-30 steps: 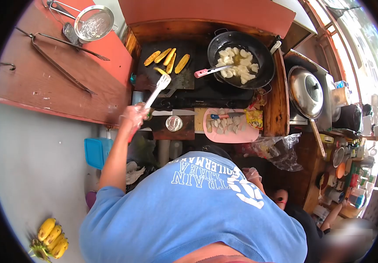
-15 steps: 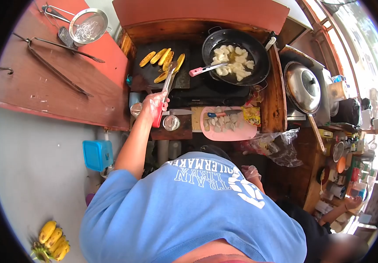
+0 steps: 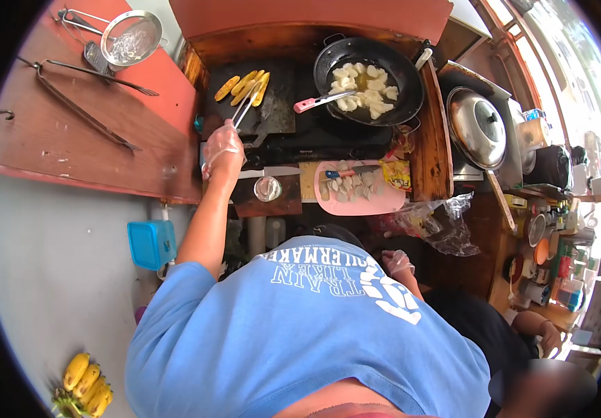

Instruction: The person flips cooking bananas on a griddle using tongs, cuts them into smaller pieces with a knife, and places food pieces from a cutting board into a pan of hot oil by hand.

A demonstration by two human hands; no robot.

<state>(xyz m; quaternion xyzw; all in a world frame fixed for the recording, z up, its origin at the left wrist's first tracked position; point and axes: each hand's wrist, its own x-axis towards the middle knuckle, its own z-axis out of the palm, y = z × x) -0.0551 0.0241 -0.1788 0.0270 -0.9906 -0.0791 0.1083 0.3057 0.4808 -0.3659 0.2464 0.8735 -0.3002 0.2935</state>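
Left hand (image 3: 222, 151) clamped round the tongs (image 3: 245, 113), tips at the banana slices (image 3: 261, 88) bunched on the griddle (image 3: 283, 104), where too hard a squeeze could tear one, while the right hand (image 3: 399, 263) hangs well apart, grip unclear to me.

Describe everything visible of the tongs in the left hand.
The tongs look like silvery metal, with two slim arms slightly apart. The left hand, in a clear glove, grips and covers their near end. They slant up and rightward in the picture over a dark flat griddle, far ends at the yellow slices; whether they pinch one, I cannot tell.
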